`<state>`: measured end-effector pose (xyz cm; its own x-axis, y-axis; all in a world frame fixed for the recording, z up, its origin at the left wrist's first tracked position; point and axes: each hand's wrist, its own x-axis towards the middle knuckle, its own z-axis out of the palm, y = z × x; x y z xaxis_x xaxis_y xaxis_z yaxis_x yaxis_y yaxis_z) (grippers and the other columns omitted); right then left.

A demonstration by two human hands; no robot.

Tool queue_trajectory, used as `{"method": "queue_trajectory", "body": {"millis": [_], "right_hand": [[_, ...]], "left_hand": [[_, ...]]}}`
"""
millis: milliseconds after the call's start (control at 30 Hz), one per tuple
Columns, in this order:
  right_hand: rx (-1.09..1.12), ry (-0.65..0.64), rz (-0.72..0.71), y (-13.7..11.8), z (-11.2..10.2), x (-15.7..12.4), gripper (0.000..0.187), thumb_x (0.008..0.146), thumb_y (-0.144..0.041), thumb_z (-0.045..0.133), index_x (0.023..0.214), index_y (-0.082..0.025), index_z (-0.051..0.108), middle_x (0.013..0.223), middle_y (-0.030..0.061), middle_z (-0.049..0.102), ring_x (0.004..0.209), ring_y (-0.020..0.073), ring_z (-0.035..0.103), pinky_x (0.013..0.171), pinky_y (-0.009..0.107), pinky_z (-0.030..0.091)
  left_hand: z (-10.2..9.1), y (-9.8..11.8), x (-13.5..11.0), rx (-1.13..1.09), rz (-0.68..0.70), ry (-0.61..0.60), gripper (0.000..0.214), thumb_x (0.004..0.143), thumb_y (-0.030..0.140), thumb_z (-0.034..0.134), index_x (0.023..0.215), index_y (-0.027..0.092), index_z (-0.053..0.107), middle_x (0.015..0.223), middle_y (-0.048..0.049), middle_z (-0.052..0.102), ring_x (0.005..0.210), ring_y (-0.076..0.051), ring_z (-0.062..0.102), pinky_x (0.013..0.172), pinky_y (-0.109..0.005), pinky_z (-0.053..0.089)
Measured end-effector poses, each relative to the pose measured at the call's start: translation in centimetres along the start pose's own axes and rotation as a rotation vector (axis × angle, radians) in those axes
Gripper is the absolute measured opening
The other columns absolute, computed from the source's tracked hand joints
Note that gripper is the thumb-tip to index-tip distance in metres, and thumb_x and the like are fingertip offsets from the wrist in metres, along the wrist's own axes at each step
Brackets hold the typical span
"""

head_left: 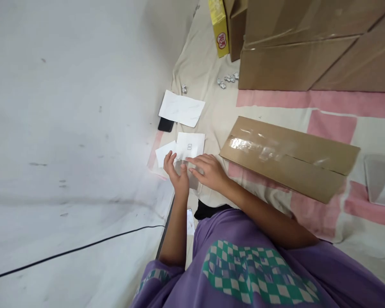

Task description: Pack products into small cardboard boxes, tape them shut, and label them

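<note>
Two pieces of white paper lie close together on the sheet just beyond my hands. The nearer-right paper [197, 143] carries a small drawn mark of two little boxes; a second white paper [164, 153] sits partly under or beside it. My left hand [179, 176] is raised at their near edge, fingers curved and apart, with nothing visible in it. My right hand [210, 171] reaches in from the right, index finger stretched toward the marked paper's lower edge; whether it touches is unclear. Farther up, a larger white sheet [182, 108] partly covers a black phone-like object [165, 125].
A flat cardboard box [288, 156] lies at right, with large cartons [308, 64] behind it. A yellow box [219, 32] stands beside them. Crumpled foil-like bits [222, 84] are scattered nearby. A clear container [381, 179] is far right. The wall [83, 107] borders the left, with a black cable [77, 246].
</note>
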<state>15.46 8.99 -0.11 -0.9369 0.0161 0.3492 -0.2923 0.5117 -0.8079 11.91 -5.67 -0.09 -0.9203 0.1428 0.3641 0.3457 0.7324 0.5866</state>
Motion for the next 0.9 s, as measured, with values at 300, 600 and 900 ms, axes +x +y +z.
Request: {"method": "queue_trajectory", "body": {"millis": [300, 600, 900], "right_hand": [[-0.097, 0.365, 0.139, -2.3, -9.6, -14.0, 0.017, 0.089, -0.014, 0.055, 0.079, -0.021, 0.067, 0.073, 0.0022, 0.068, 0.072, 0.0173, 0.061, 0.073, 0.032, 0.048], [-0.252, 0.904, 0.638, 0.6, -17.0, -22.9, 0.010, 0.086, -0.013, 0.060, 0.083, -0.020, 0.065, 0.078, 0.0018, 0.066, 0.075, 0.0173, 0.062, 0.069, 0.029, 0.047], [-0.326, 0.677, 0.456, 1.2, -17.1, -17.4, 0.023, 0.100, -0.015, 0.049, 0.092, -0.017, 0.070, 0.088, 0.0077, 0.069, 0.085, 0.0212, 0.062, 0.076, 0.034, 0.048]], "left_hand": [[1.6, 2.5, -4.0, -0.491, 0.105, -0.357, 0.078, 0.076, 0.075, 0.067, 0.133, 0.023, 0.058, 0.144, -0.0165, 0.056, 0.138, -0.033, 0.049, 0.110, -0.045, 0.043], [7.1, 9.2, 2.4, -0.827, -0.082, -0.356, 0.043, 0.099, 0.054, 0.036, 0.124, 0.027, 0.059, 0.145, -0.0053, 0.057, 0.137, -0.023, 0.051, 0.117, -0.044, 0.036], [7.8, 12.2, 1.7, -0.867, -0.159, -0.432, 0.047, 0.096, 0.056, 0.037, 0.133, 0.032, 0.055, 0.154, -0.0004, 0.049, 0.143, -0.027, 0.044, 0.118, -0.045, 0.037]]}}
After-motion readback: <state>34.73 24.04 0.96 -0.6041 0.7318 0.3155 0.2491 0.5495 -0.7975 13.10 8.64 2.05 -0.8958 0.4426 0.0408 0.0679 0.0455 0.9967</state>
